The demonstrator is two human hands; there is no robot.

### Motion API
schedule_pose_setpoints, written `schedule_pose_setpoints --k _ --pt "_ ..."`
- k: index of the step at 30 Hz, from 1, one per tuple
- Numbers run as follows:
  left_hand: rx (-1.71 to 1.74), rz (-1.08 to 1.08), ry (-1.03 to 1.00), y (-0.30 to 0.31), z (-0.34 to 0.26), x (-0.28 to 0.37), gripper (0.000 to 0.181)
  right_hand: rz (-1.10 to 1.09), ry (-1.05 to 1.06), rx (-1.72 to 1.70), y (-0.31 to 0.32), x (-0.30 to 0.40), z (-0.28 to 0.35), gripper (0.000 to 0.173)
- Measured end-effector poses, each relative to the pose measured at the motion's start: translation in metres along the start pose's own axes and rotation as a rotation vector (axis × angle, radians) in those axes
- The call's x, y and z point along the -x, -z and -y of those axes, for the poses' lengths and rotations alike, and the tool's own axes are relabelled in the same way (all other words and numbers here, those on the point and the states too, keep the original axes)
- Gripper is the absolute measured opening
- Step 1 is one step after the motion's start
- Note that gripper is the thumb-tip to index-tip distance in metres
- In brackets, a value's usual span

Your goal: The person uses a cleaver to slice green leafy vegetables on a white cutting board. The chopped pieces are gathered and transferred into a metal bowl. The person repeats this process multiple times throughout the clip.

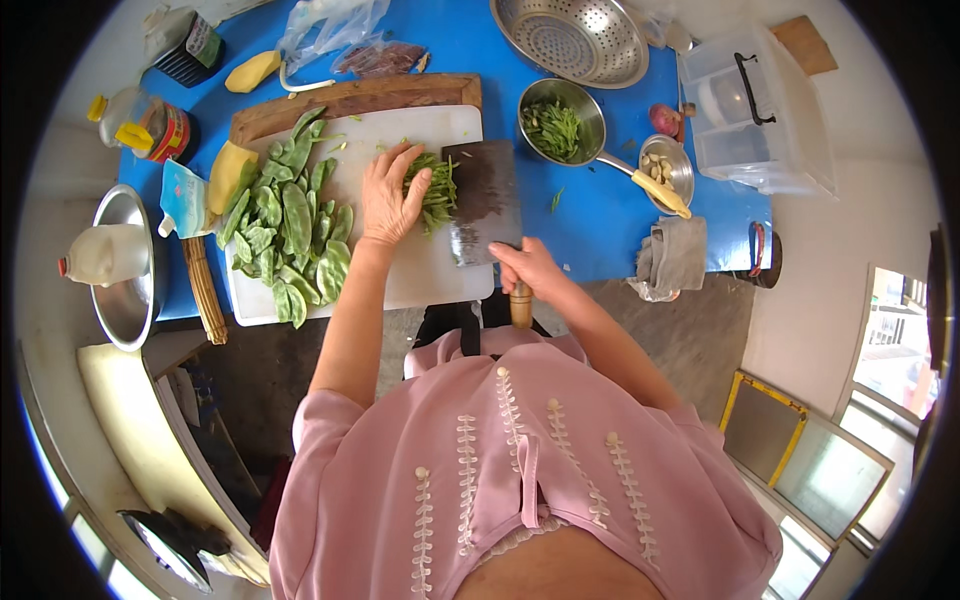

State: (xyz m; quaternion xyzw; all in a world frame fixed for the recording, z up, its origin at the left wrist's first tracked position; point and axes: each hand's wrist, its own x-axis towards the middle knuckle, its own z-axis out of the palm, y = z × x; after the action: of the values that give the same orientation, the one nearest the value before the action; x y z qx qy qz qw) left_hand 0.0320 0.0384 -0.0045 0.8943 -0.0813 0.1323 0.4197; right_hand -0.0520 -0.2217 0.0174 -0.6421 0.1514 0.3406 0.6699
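Note:
My right hand (534, 270) grips the wooden handle of a cleaver (486, 202). Its broad dark blade lies nearly flat over the right side of a white plastic cutting board (420, 270), its left edge against a heap of thinly sliced green beans (433, 191). Fingers spread, my left hand (391, 193) rests at the left side of that heap, with some slices under the fingers. Whole flat green beans (296, 217) are piled on the board's left part. Beyond the board's right edge, a steel saucepan (598, 124) holds more sliced beans.
A thick wooden board (360, 94) lies behind the white one. Peeled potatoes (253, 71), bottles (169, 131) and a steel basin (124, 319) are leftward. Rightward are a colander (637, 60), a small bowl of garlic (684, 176), a grey cloth (675, 251) and a clear plastic box (795, 127).

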Motion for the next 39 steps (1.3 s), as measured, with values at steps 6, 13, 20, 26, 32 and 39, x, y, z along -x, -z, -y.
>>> schedule_pose_setpoints --k 6,13,20,26,32,39 --pt "0.053 -0.12 0.074 -0.007 -0.005 0.008 0.051 0.108 0.001 0.059 -0.052 -0.024 0.016 0.042" --pt "0.166 -0.194 0.179 -0.007 -0.015 0.001 0.048 0.165 0.02 0.035 -0.074 -0.035 0.036 0.039" --pt "0.165 -0.208 0.118 -0.042 -0.078 -0.022 0.059 0.079 0.082 0.035 -0.018 -0.002 0.055 0.037" --pt "0.299 -0.181 0.013 -0.12 -0.149 -0.086 0.066 -0.154 0.127 0.01 0.061 0.016 0.098 0.026" --pt "0.203 -0.213 -0.027 -0.191 -0.151 -0.119 0.046 -0.264 0.087 0.057 0.112 0.004 0.118 0.023" --pt "-0.106 -0.195 -0.066 -0.214 -0.128 -0.134 0.027 -0.314 0.16 0.023 0.145 0.017 0.116 0.022"
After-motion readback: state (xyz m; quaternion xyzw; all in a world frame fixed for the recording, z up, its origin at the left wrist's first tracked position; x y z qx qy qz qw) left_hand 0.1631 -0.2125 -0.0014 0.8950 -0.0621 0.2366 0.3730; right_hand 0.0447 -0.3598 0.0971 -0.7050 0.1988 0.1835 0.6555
